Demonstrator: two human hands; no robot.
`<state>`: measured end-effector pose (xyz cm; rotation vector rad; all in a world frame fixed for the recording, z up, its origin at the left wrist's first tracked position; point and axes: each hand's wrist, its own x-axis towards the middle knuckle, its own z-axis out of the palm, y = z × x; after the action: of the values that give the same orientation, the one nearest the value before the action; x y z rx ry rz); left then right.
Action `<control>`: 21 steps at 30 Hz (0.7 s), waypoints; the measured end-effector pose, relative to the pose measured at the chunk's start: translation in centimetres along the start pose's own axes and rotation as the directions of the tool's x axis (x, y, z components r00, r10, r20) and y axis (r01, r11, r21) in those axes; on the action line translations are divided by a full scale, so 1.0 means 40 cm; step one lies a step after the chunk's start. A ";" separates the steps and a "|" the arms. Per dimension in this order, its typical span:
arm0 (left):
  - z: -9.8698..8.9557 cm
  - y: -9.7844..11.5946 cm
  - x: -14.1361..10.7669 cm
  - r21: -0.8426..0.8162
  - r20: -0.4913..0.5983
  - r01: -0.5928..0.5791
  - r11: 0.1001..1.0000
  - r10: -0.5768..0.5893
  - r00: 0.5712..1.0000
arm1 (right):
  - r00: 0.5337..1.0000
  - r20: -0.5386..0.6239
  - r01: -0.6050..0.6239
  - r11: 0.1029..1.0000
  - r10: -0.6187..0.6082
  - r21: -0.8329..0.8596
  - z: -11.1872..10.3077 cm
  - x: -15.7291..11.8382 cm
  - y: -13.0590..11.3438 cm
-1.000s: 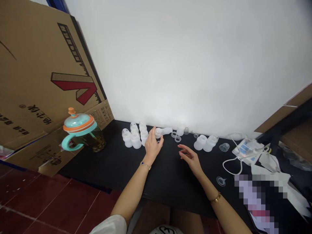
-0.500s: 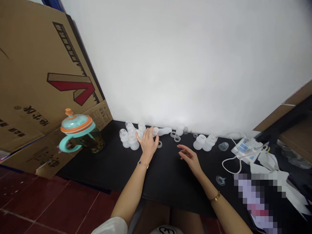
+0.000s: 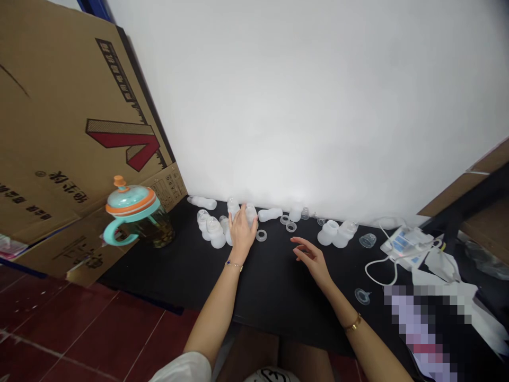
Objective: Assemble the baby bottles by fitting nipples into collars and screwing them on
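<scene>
My left hand [image 3: 242, 233] reaches in among white baby bottles at the back of the black table. Its fingers and thumb are around a baby bottle [image 3: 250, 213], whose lower part the hand hides. Close by on the left stand more bottles with clear domed caps, among them a front bottle [image 3: 215, 233]. Behind these, a bottle [image 3: 203, 202] lies on its side. A translucent ring [image 3: 261, 235] lies just right of my left hand. My right hand [image 3: 312, 258] hovers over the table with its fingers curved and apart, holding nothing.
A white bottle [image 3: 270, 214] lies by the wall, near loose rings [image 3: 291, 227]. Two bottles [image 3: 338, 234] stand to the right. A clear cap [image 3: 367, 241], a clear disc part [image 3: 362, 296] and a white cabled device [image 3: 405, 246] lie further right. A teal jug [image 3: 135, 217] stands left.
The back left bottle has gone from upright to lying on its side. My left hand has shifted slightly among the bottles, and a domed top now shows by its fingers. My right hand hardly moved.
</scene>
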<state>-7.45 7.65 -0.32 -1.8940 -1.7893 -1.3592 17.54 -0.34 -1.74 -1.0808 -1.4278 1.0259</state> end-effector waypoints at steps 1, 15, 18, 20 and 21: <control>0.004 -0.005 -0.001 -0.011 0.010 0.004 1.000 -0.004 1.000 | 1.000 0.001 0.001 1.000 -0.001 0.002 0.000 0.000 0.000; 0.017 -0.022 0.003 -0.033 -0.057 0.052 0.998 -0.054 0.997 | 1.000 0.006 0.019 1.000 -0.019 0.001 0.000 0.002 0.001; 0.013 -0.022 0.005 -0.032 -0.063 0.057 0.998 -0.059 0.996 | 1.000 0.005 0.015 1.000 -0.015 0.003 0.000 0.002 0.003; 0.012 -0.024 0.006 -0.024 -0.055 0.061 0.998 -0.062 0.997 | 1.000 0.005 0.009 1.000 -0.009 -0.001 0.000 0.003 0.004; 0.011 -0.025 0.006 -0.021 -0.049 0.066 0.998 -0.067 0.997 | 1.000 0.004 0.008 1.000 -0.008 -0.003 0.000 0.003 0.004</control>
<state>-8.15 8.36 -0.83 -1.8083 -1.8375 -1.4379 17.53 -0.20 -1.88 -1.0749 -1.4361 1.0216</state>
